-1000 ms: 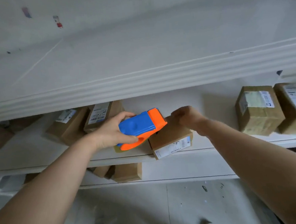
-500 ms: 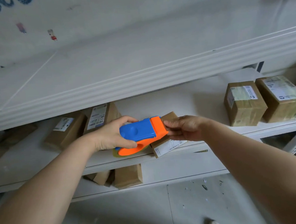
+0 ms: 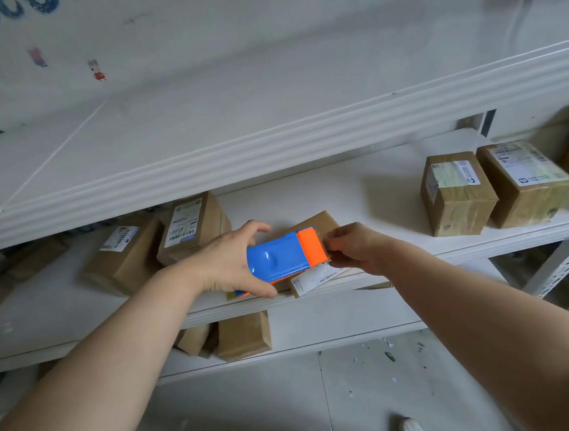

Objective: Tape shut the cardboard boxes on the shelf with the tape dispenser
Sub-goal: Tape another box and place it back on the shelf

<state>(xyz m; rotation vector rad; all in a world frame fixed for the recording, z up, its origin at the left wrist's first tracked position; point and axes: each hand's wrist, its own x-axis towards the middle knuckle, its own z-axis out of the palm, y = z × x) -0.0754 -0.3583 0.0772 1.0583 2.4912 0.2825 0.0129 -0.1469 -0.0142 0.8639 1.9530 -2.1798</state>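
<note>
Left hand (image 3: pixel 227 258) and tape dispenser (image 3: pixel 281 257) hiding most of box (image 3: pixel 324 221)

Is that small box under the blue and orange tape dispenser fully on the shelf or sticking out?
Sticking out: the box has its labelled corner past the shelf front edge, under the tape dispenser.

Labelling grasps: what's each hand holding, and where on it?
Left hand grips the tape dispenser around its blue body. Right hand pinches at the orange toothed end; tape itself can't be made out.
</note>
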